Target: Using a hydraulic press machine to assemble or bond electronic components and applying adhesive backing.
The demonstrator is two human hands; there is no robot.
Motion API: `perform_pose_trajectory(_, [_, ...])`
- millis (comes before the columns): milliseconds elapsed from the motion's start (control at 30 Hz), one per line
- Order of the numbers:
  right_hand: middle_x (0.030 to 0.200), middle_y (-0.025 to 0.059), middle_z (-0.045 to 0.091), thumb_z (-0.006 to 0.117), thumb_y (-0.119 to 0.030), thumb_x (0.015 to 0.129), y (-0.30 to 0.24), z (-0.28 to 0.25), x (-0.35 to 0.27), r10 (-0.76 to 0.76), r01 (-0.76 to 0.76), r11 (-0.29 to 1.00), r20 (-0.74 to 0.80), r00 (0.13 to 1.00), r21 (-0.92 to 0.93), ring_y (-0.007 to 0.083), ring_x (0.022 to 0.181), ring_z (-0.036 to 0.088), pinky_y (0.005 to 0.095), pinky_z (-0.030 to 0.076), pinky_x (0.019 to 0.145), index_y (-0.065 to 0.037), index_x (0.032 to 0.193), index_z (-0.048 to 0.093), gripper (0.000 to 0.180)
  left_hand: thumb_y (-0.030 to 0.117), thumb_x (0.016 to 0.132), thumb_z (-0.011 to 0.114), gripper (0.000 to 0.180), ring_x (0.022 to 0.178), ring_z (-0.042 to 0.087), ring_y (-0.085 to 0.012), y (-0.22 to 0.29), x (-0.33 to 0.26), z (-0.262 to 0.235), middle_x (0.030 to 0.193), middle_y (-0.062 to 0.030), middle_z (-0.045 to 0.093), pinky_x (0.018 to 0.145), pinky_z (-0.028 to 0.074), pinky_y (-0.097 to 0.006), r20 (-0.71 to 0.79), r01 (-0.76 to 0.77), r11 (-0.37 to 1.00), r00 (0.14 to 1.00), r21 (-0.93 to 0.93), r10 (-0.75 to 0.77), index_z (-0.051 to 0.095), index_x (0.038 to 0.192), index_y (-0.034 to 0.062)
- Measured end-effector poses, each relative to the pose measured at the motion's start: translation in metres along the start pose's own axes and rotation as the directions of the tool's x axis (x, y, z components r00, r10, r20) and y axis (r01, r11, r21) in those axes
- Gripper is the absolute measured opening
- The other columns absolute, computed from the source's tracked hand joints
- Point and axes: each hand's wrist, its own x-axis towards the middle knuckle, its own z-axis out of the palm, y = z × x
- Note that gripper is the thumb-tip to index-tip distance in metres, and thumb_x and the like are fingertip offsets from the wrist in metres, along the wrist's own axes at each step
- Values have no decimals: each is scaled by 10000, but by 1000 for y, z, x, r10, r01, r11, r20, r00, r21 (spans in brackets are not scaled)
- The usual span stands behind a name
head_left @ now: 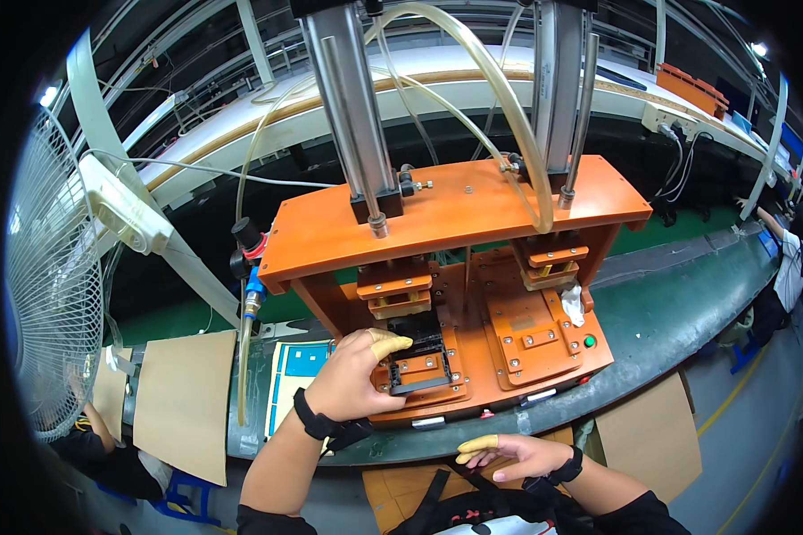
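My left hand point(352, 374) is at the left station of an orange press point(455, 218), a yellow cot on one finger. Its fingers and thumb close on the left side of a black rectangular plastic frame point(422, 387), which lies over the orange fixture plate point(459, 379). The palm hides part of that edge. Above the frame hangs the left orange press head point(394, 290), apart from it. My right hand point(528, 456) hovers empty before the bench's front edge, fingers stretched out, with yellow cots on fingertips. Both wrists wear black bands.
The right press station point(531, 334) has a crumpled white tissue point(573, 306) and a green button point(590, 341). A blue-and-white sheet point(303, 361) lies left of the press. A caged fan point(53, 267) and cardboard point(186, 401) stand left. Other people sit at both sides.
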Motion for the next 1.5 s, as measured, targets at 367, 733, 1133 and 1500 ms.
perform_pose_trajectory(367, [1425,90,482,640,-103,938,20,-5,-19,-12,12,1000,-114,993,-6,185,1213,504,347,406,1059,-29,1477,355,615,247,634,818,646,1086,569,-351,16,12,-16,1110,-176,613,988,453,-408,195,23,992,980,127,-48,613,1217,58])
perform_pose_trajectory(733, [1414,92,503,666,-108,926,16,-10,-22,-2,-9,997,-145,989,-72,174,1215,525,331,412,1055,-33,1459,383,608,385,727,804,767,1305,428,-386,-16,-87,15,1375,-186,491,1108,333,-464,-186,10,988,982,-154,-39,520,1327,1])
perform_pose_trajectory(1133, [1355,79,541,682,-125,917,4,-6,16,42,-47,987,-39,998,-151,161,1183,525,322,430,1037,-15,1439,415,597,320,752,767,628,1310,438,-397,-3,-111,43,1321,-165,560,1084,351,-462,-205,179,975,967,133,-150,586,1266,7])
perform_pose_trajectory(1500, [1363,130,547,666,-33,891,3,-5,34,96,-98,982,-21,995,-164,208,1230,535,350,406,1070,25,1431,409,600,166,731,717,706,1329,414,-373,-30,-195,96,1393,-175,464,1107,286,-542,-336,585,799,787,140,-518,461,1371,11])
